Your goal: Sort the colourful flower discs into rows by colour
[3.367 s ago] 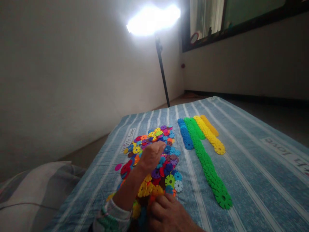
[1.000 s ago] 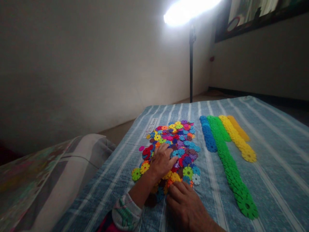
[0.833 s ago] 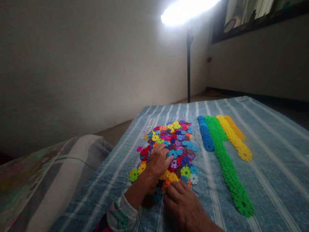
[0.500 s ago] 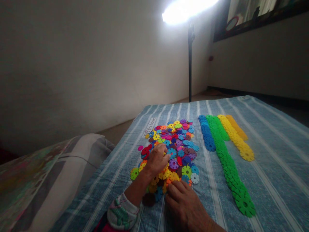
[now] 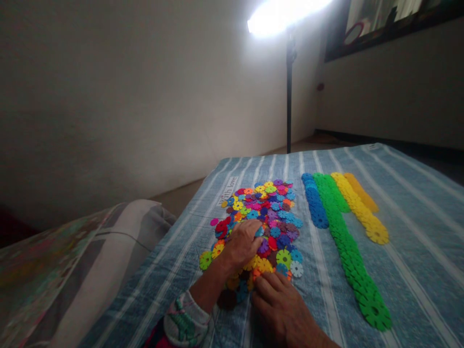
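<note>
A heap of small many-coloured plastic flower discs (image 5: 270, 212) lies on a blue striped cloth (image 5: 406, 232). My left hand (image 5: 243, 244) rests on the heap's near left part, fingers curled down, pinching a blue disc (image 5: 259, 232). Just below it, my right hand (image 5: 281, 307) lies palm down at the heap's near edge, fingers pressed together on orange and yellow discs (image 5: 259, 268). To the right run sorted rows: blue (image 5: 316, 208), green (image 5: 348, 246), yellow (image 5: 362, 212) and orange (image 5: 362, 193).
A grey striped pillow (image 5: 101, 261) lies to the left of the cloth. A black lamp stand (image 5: 289, 96) with a bright light rises behind the bed by the pale wall. A dark-framed window (image 5: 391, 21) sits at the upper right.
My left hand has drawn back a little over the heap and curled its fingers on a blue disc. My right hand has stayed at the heap's near edge. The camera shifted slightly.
</note>
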The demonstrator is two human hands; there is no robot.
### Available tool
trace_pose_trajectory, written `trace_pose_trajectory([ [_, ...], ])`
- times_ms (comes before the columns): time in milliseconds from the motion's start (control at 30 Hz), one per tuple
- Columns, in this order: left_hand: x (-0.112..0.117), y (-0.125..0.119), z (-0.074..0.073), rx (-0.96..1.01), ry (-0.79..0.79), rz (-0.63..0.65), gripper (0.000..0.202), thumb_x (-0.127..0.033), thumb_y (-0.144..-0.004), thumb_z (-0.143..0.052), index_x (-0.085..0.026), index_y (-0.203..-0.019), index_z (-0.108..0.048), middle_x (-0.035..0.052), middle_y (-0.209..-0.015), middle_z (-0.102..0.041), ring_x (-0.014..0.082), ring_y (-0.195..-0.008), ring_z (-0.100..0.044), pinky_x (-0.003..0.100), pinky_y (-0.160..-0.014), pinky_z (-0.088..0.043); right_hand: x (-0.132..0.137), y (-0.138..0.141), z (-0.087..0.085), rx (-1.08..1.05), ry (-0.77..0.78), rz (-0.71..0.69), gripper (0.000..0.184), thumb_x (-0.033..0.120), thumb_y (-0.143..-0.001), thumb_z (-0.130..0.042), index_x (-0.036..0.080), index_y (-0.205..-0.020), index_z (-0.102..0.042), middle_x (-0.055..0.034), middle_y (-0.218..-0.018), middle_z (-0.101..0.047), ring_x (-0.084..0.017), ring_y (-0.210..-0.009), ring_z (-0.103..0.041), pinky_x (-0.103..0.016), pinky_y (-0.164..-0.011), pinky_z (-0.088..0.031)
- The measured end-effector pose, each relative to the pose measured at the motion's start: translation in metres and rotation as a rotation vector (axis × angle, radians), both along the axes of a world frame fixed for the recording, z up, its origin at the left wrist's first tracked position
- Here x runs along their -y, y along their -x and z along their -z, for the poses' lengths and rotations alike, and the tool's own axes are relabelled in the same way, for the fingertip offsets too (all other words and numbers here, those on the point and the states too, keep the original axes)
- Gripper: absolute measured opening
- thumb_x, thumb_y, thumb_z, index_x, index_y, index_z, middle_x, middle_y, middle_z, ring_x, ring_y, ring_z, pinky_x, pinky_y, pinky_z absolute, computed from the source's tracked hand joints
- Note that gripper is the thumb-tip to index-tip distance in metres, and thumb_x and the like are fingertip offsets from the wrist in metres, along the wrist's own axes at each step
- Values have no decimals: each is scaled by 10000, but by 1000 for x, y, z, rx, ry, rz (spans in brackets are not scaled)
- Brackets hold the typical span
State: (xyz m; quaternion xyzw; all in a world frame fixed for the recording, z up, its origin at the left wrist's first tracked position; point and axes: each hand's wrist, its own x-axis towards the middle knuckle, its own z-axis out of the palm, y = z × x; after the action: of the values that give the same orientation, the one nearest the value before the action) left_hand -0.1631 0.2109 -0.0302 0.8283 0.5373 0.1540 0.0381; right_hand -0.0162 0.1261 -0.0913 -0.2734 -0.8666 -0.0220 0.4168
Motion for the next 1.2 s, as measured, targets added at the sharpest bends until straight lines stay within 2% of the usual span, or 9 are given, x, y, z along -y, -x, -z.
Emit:
trace_pose_trajectory([
  [133,1,16,4,-43,-5,-15,264,-167,-805,-583,-202,-1060,-639,86,-1186,-668,235,-1141,-594,416,-1018,-432,-1,0,2,8,-2,-3,189,346,-879,-619,200,-781,-550,-17,-821,-562,-182,-757,-458,-318,-692,-373],
  [333,2,22,-2,-42,2,-19,234,-158,-790,-577,-200,-1010,-644,58,-1101,-695,206,-1060,-627,351,-970,-460,0,-1,0,13,8,-22,177,329,-898,-593,191,-793,-560,-18,-822,-561,-175,-748,-457,-312,-686,-383],
  [500,0,24,-5,-63,9,-84,239,-143,-759,-587,-199,-981,-655,72,-1126,-679,227,-1097,-606,383,-996,-444,-1,-1,2,2,-14,-14,168,332,-877,-617,181,-819,-572,-24,-862,-576,-183,-785,-462,-318,-724,-385],
  [700,-23,1,-14,-42,17,19,256,-240,-828,-584,-183,-1068,-653,95,-1250,-622,222,-1194,-549,366,-1058,-403,-3,-1,5,5,-26,-35,181,358,-888,-598,187,-833,-575,-27,-862,-575,-184,-805,-469,-323,-746,-383],
  [767,-30,-7,-16,-77,56,50,331,-322,-852,-581,-195,-1155,-624,95,-1323,-579,231,-1245,-509,389,-1075,-385,-4,0,6,0,-25,-40,191,363,-888,-598,190,-815,-565,-20,-828,-561,-177,-775,-462,-316,-715,-379],
  [867,-32,-10,-18,-174,111,8,414,-408,-870,-558,-227,-1242,-578,95,-1386,-530,258,-1284,-472,457,-1078,-361,-5,3,8,-25,-56,-22,212,382,-892,-590,194,-800,-558,-19,-811,-551,-177,-758,-451,-311,-680,-369],
  [967,-25,-4,-22,-249,121,-67,338,-389,-894,-518,-245,-1187,-606,83,-1357,-556,260,-1256,-496,477,-1060,-357,-6,6,10,-44,-87,-7,228,394,-897,-579,197,-785,-550,-22,-815,-548,-182,-760,-447,-313,-674,-366],
  [1100,-24,-3,-29,-284,99,-127,234,-329,-896,-501,-198,-1003,-663,89,-1156,-658,262,-1122,-580,469,-1010,-397,-7,7,9,-15,-77,-10,213,375,-900,-580,197,-786,-548,-28,-841,-558,-182,-771,-457,-311,-673,-371],
  [1200,-41,-19,-30,-203,37,-22,241,-290,-886,-516,-179,-1055,-648,106,-1212,-631,243,-1161,-560,415,-1029,-405,-8,6,8,8,-85,-8,212,377,-901,-582,198,-790,-551,-27,-826,-556,-180,-764,-460,-308,-662,-371],
])
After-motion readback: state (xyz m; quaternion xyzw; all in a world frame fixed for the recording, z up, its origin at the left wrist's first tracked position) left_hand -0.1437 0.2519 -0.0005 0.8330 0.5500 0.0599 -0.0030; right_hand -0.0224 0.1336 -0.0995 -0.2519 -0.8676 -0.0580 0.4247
